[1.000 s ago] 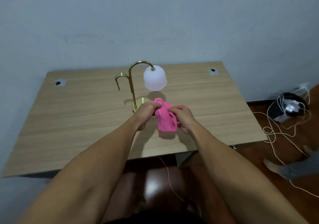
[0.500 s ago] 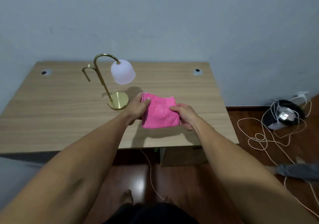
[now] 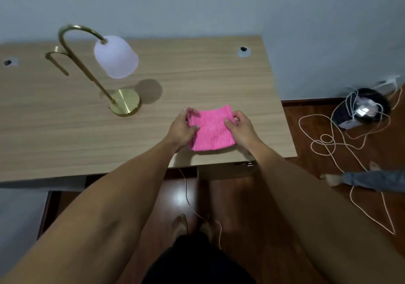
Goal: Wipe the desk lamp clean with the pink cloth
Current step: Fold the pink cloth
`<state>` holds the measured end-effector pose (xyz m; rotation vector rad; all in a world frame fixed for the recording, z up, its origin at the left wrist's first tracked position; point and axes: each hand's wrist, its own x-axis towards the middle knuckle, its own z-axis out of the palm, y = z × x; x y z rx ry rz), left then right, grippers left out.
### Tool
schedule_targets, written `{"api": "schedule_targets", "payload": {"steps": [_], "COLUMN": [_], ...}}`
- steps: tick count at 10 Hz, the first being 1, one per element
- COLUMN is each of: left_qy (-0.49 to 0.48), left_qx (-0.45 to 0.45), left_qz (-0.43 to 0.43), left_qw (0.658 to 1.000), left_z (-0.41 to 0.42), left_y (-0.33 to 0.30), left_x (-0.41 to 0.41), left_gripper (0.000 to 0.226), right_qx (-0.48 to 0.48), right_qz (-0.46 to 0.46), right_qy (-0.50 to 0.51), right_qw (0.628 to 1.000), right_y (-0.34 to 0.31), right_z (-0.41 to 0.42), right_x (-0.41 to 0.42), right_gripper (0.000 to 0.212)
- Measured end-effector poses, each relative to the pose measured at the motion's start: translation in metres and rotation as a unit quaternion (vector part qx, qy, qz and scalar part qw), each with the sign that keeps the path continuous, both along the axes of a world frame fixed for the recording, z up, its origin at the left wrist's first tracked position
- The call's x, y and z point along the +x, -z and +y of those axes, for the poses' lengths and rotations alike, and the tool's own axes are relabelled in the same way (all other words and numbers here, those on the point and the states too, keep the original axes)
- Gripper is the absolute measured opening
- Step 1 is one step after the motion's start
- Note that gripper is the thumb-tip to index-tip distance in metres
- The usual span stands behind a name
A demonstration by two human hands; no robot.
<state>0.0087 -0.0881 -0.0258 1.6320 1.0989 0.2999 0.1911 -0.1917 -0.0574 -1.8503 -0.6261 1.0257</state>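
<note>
The pink cloth point(image 3: 211, 129) lies folded into a small rectangle near the desk's front right edge. My left hand point(image 3: 183, 128) pinches its left side and my right hand point(image 3: 241, 128) grips its right side. The desk lamp stands to the left, apart from both hands: a round brass base point(image 3: 126, 102), a curved brass stem point(image 3: 72, 42) and a frosted white shade point(image 3: 116, 57) hanging from the hook.
The wooden desk point(image 3: 65, 130) stands against a grey wall and has cable holes point(image 3: 243, 50) at the back. On the floor to the right lie a dark round object point(image 3: 361, 108), tangled white cords point(image 3: 328, 143) and another person's foot point(image 3: 333, 178).
The cloth went from bunched up beside the lamp base to a flat folded rectangle. Both hands carried it right, away from the lamp. The view shifted right and downward.
</note>
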Motion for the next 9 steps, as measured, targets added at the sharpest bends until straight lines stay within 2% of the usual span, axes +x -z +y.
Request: {"api": "schedule_targets", "payload": {"steps": [1,2,3,5,7,9], "left_qy": [0.001,0.032,0.078,0.118,0.106,0.086], "left_qx": [0.007,-0.004,0.012,0.05,0.127,0.124], "left_qz": [0.042,0.074,0.101,0.157,0.235,0.243], "left_qw": [0.999,0.997,0.992,0.979,0.958,0.958], "left_z": [-0.006,-0.009,-0.014,-0.017,-0.008,0.012], "left_y": [0.017,0.034,0.045,0.056,0.038,0.016], "left_x": [0.015,0.026,0.03,0.027,-0.001,-0.043], "left_gripper": [0.025,0.047,0.066,0.084,0.076,0.07], "right_qx": [-0.01,-0.035,-0.061,-0.13,-0.149,-0.123], "right_qz": [-0.051,-0.11,-0.176,-0.309,-0.336,-0.33], "right_qy": [0.011,0.009,0.002,-0.025,-0.044,-0.065], "right_qw": [0.999,0.993,0.983,0.942,0.929,0.934], "right_y": [0.022,0.041,0.054,0.055,0.04,0.011], "right_z": [-0.004,-0.008,-0.015,-0.02,-0.021,0.0], "right_x": [0.01,0.019,0.027,0.031,0.025,-0.008], "right_gripper": [0.005,0.004,0.011,0.025,0.02,0.016]}}
